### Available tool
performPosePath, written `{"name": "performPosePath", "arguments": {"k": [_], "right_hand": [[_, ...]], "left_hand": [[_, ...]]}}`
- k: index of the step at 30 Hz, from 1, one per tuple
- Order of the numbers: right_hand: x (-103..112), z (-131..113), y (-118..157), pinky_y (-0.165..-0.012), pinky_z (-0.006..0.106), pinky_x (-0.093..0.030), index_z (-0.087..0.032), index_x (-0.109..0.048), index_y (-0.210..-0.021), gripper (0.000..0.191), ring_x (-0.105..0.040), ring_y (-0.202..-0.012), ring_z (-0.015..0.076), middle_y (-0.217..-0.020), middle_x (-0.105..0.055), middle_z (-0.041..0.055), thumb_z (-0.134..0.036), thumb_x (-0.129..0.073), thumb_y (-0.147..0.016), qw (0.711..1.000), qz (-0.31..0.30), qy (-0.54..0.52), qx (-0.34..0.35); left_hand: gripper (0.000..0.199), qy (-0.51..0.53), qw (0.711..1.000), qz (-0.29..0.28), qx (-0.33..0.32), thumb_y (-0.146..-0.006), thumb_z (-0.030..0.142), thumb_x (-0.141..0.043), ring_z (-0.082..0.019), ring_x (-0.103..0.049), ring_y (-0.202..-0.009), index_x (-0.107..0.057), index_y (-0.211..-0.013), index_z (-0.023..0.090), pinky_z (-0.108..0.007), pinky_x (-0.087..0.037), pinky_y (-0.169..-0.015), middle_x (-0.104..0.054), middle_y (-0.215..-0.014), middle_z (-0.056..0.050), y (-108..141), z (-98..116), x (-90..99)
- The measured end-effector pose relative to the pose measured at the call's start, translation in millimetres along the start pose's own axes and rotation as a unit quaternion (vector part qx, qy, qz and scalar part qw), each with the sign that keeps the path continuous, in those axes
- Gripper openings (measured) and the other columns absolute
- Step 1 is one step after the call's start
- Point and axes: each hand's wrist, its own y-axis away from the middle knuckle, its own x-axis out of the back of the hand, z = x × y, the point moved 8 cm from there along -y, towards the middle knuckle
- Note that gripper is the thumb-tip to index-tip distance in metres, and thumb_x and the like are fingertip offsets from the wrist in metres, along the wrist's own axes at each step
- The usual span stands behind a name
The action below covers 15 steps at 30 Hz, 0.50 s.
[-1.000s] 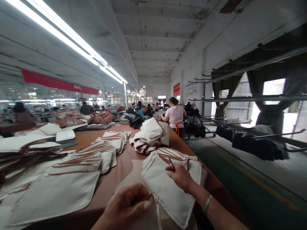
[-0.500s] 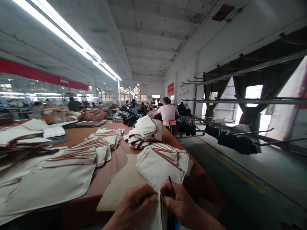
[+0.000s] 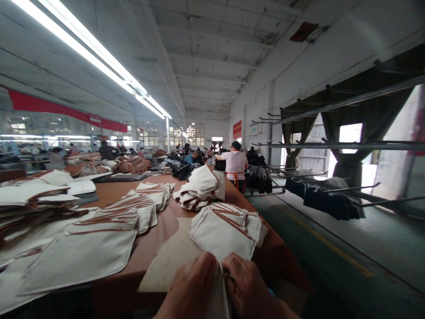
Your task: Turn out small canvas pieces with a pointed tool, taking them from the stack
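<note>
At the bottom middle of the frame, the left hand (image 3: 194, 288) and right hand (image 3: 249, 288) pinch the cream cloth piece (image 3: 219, 297) between closed fingers; it looks light, soft and floppy, best held by its sewn edge.

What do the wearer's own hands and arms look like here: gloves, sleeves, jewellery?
Both are bare: no gloves on the left hand or the right hand. No rings show on the visible fingers. The wrists and forearms are cut off by the frame's lower edge, so sleeves or bracelets cannot be judged.
</note>
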Motion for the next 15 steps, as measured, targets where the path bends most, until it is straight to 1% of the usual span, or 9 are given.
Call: {"name": "performPosePath", "arguments": {"k": [2, 3, 5, 7, 9, 11, 13, 15], "right_hand": [[2, 4, -1, -0.062, 0.028, -0.04, -0.02, -0.05, -0.091, 0.013, -0.057, -0.068, 0.0177, -0.077, -0.057, 0.0033, -0.017, -0.038, -0.09, 0.996, 0.001, -0.071, -0.051], [4, 5, -1, -0.062, 0.028, -0.04, -0.02, -0.049, -0.088, 0.011, -0.055, -0.066, 0.0167, -0.075, -0.055, 0.0019, -0.019, -0.039, -0.089, 0.992, 0.001, -0.1, -0.071], [10, 6, -4, -0.064, 0.028, -0.039, -0.021, -0.048, -0.084, 0.006, -0.049, -0.066, 0.0158, -0.072, -0.05, -0.0002, -0.022, -0.042, -0.087, 0.983, -0.004, -0.144, -0.117], [15, 7, -7, -0.064, 0.027, -0.037, -0.02, -0.047, -0.082, 0.005, -0.044, -0.067, 0.0149, -0.072, -0.044, -0.0018, -0.024, -0.045, -0.085, 0.965, -0.03, -0.201, -0.166], [16, 7, -9, -0.061, 0.025, -0.035, -0.019, -0.049, -0.083, 0.007, -0.04, -0.066, 0.0133, -0.071, -0.041, -0.0029, -0.025, -0.048, -0.085, 0.931, -0.08, -0.285, -0.215], [15, 7, -11, -0.055, 0.023, -0.03, -0.017, -0.052, -0.082, 0.01, -0.036, -0.061, 0.0114, -0.067, -0.041, -0.0039, -0.027, -0.051, -0.084, 0.889, -0.127, -0.363, -0.249], [15, 11, -9, -0.05, 0.022, -0.026, -0.016, -0.054, -0.081, 0.014, -0.034, -0.056, 0.0099, -0.062, -0.041, -0.0049, -0.03, -0.055, -0.083, 0.849, -0.146, -0.415, -0.292], [15, 16, -8, -0.048, 0.022, -0.023, -0.015, -0.055, -0.081, 0.015, -0.032, -0.052, 0.0088, -0.059, -0.041, -0.0056, -0.031, -0.057, -0.082, 0.819, -0.141, -0.453, -0.322]], "left_hand": [[0.032, 0.13, 0.99, -0.011, 0.047, -0.095, 0.041, -0.046, -0.017, -0.05, -0.067, -0.05, -0.07, 0.021, -0.026, -0.035, -0.064, -0.054, -0.069, 0.0, 0, 3, -0.8], [0.032, 0.202, 0.976, -0.031, 0.08, -0.093, 0.044, -0.049, -0.016, -0.048, -0.067, -0.052, -0.071, 0.02, -0.025, -0.035, -0.063, -0.053, -0.069, 0.001, 1, 3, -4.5], [0.032, 0.335, 0.928, -0.083, 0.139, -0.087, 0.047, -0.056, -0.014, -0.045, -0.062, -0.055, -0.075, 0.018, -0.024, -0.032, -0.057, -0.051, -0.068, 0.002, 4, 3, -15.6], [0.032, 0.421, 0.886, -0.099, 0.169, -0.082, 0.047, -0.063, -0.012, -0.042, -0.058, -0.056, -0.076, 0.016, -0.023, -0.028, -0.053, -0.05, -0.065, 0.002, 5, 1, -20.6], [0.033, 0.461, 0.864, -0.097, 0.176, -0.079, 0.046, -0.068, -0.011, -0.04, -0.055, -0.056, -0.072, 0.016, -0.022, -0.026, -0.052, -0.048, -0.061, 0.003, 4, -1, -21.2], [0.037, 0.471, 0.855, -0.118, 0.182, -0.075, 0.047, -0.074, -0.009, -0.04, -0.053, -0.059, -0.071, 0.014, -0.021, -0.025, -0.05, -0.049, -0.06, 0.003, 4, -3, -24.3], [0.04, 0.466, 0.85, -0.149, 0.196, -0.067, 0.048, -0.082, -0.009, -0.042, -0.052, -0.064, -0.074, 0.013, -0.02, -0.025, -0.048, -0.055, -0.061, 0.001, 5, -5, -30.0], [0.041, 0.468, 0.844, -0.157, 0.21, -0.062, 0.045, -0.087, -0.009, -0.045, -0.053, -0.067, -0.077, 0.012, -0.019, -0.026, -0.048, -0.059, -0.063, -0.001, 6, -8, -33.6]]}}
